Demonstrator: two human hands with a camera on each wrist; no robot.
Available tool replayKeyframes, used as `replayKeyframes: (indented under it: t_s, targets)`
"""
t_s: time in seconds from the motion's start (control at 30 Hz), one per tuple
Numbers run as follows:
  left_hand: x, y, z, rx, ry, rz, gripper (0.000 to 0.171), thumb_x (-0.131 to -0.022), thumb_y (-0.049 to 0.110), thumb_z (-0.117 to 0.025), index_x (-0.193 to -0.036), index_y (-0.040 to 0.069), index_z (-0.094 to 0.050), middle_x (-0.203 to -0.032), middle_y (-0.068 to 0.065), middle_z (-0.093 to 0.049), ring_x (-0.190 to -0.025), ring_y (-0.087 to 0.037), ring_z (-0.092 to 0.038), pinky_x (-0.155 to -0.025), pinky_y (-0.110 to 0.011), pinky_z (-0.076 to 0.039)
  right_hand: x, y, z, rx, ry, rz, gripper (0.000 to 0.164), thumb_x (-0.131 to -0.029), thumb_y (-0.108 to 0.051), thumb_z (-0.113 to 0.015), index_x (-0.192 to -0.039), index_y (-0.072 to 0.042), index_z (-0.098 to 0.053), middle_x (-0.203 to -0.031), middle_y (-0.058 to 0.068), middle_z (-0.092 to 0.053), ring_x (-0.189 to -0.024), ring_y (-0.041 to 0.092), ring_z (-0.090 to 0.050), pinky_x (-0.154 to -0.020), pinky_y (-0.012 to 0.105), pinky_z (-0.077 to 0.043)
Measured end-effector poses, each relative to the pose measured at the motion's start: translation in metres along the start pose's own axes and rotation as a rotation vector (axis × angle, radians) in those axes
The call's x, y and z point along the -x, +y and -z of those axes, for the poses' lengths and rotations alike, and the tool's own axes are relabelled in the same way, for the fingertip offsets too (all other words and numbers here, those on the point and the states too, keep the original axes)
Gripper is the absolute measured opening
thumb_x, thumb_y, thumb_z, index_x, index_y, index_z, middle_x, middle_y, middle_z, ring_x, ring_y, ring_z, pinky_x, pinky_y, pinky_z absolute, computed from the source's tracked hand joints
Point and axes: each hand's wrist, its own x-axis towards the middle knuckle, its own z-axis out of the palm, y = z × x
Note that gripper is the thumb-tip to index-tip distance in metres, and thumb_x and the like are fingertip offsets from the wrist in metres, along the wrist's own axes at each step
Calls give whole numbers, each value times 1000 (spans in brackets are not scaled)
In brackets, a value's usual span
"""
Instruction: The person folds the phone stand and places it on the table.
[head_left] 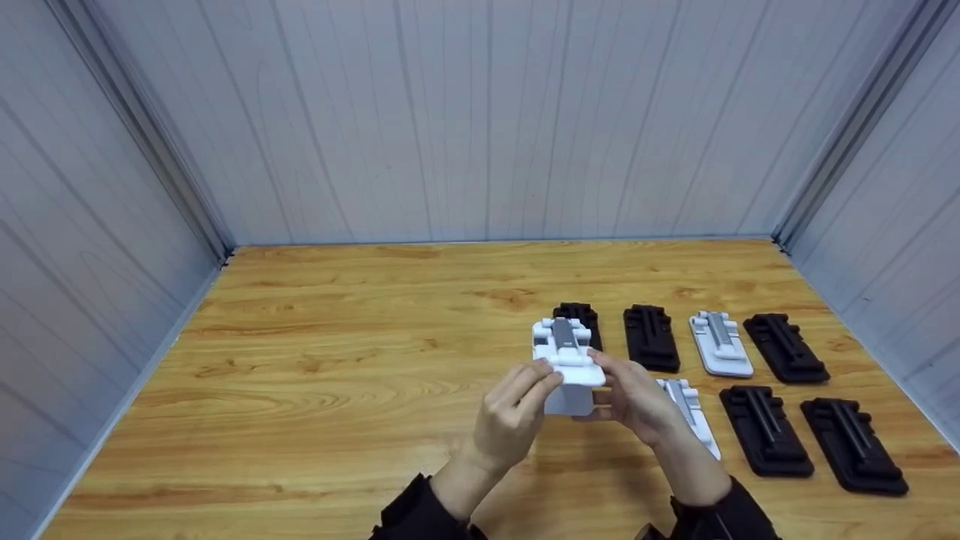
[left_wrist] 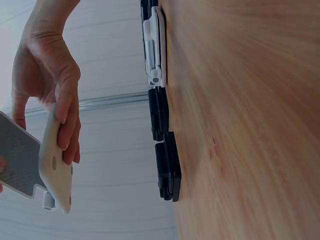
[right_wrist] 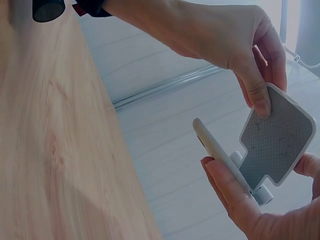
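Note:
A white folding phone stand (head_left: 571, 375) is held up over the table between both hands, its panels swung apart. The left hand (head_left: 514, 412) pinches the corner of one panel between thumb and fingers. That panel (right_wrist: 282, 135) has a grey textured pad, seen in the right wrist view. The right hand (head_left: 637, 397) grips the other part, the white base (left_wrist: 56, 165), with fingers along its outer face and thumb on the opposite side. A white hinge piece (right_wrist: 262, 194) shows between the two parts. Behind the held stand, a black folded stand (head_left: 576, 311) is partly hidden.
On the wooden table (head_left: 337, 360), several folded phone stands lie in two rows at the right. Black ones (head_left: 651, 337) mix with white ones (head_left: 720, 345); another white stand (head_left: 701, 424) is partly covered by the right forearm. Pale panel walls (head_left: 480, 120) enclose the back and sides.

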Motion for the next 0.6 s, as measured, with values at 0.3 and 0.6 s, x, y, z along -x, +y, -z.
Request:
replayKeyframes:
  t_s: [0.3,0.6]
  targets:
    - [-9,11,13,333,-211,733,53,-89,25,-80,-125,-10,-62,-117,-20,-66,-109,-34,-66,-98,-45,-56,1,0,7,-56,-34,66,30,-106,-23,-41,-111,-13,-69,-99,1,-72,-88,20,-74,-78,38,-64]
    - [-18,8,18,712,-392,1379,55,-100,29,-62,-132,-16,-56,-108,-19,-69,-94,-25,-68,-83,-39,-62,2,-3,3,-19,-2,68,27,-103,-20,-43,-108,-8,-66,-93,2,-73,-83,19,-74,-75,37,-64]
